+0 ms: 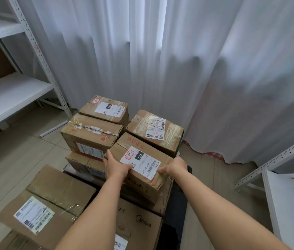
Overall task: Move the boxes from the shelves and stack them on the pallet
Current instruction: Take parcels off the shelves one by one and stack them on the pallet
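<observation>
Both hands clamp one cardboard box (139,163) between them: the left hand (114,166) lies on its near left corner, thumb laid over the edge of the white shipping label (140,162) and fingers curled down the left side, while the right hand (174,166) grips the right end, thumb on top by the label's lower corner and fingers wrapped round the far side. The box sits tilted to the view, atop the pile, its underside resting on a larger box printed "Midea" (140,224). Just beside it on the left, touching or nearly so, stands a box with torn tape (90,131) along its top; behind that is a box bearing a black "010" label (106,110), and to the right rear a glossy taped box (156,130) presses against the held one. Nearer the camera, lower left, lies a flat wide box (47,204) with a barcode sheet. A dark pallet edge (177,210) shows at the right of the stack. White shelves (7,91) stand at left, another rack (286,186) at right, a pale curtain (160,51) behind, and tiled floor (16,156) beneath.
</observation>
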